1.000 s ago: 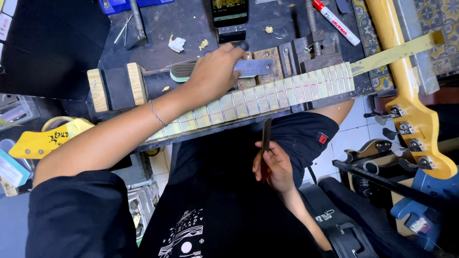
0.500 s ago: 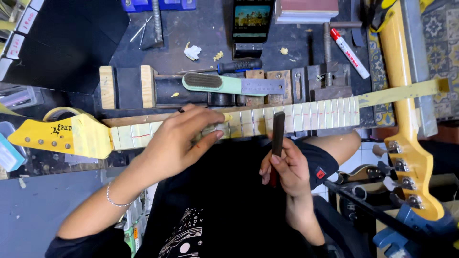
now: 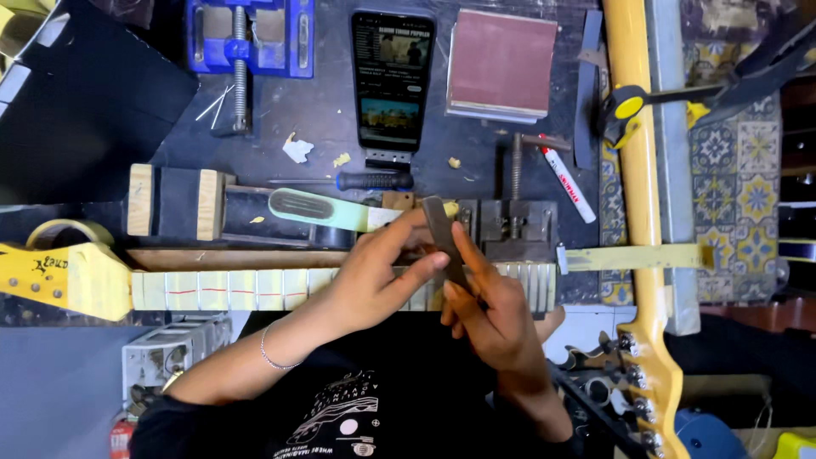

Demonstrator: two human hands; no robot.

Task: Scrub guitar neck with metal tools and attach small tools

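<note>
A guitar neck (image 3: 229, 289) with pale masking tape across its fretboard lies across the bench, its yellow headstock (image 3: 51, 276) at the left. My left hand (image 3: 378, 276) rests over the middle of the neck, and its fingertips touch a narrow dark file (image 3: 442, 238). My right hand (image 3: 497, 319) grips the lower end of that file and holds it upright just above the neck. Both hands hide the part of the fretboard beneath them.
Behind the neck lie a green-handled tool (image 3: 323, 210), a screwdriver (image 3: 374, 180), a marker (image 3: 568, 183) and a metal clamp block (image 3: 510, 225). Farther back are a phone (image 3: 393, 81), a sanding block (image 3: 501, 64) and a blue vise (image 3: 251, 42). A second yellow guitar neck (image 3: 643, 170) runs down the right.
My left hand slid right along the neck and met the file. My right hand lifted the file from my lap up to the fretboard. The camera came closer.
</note>
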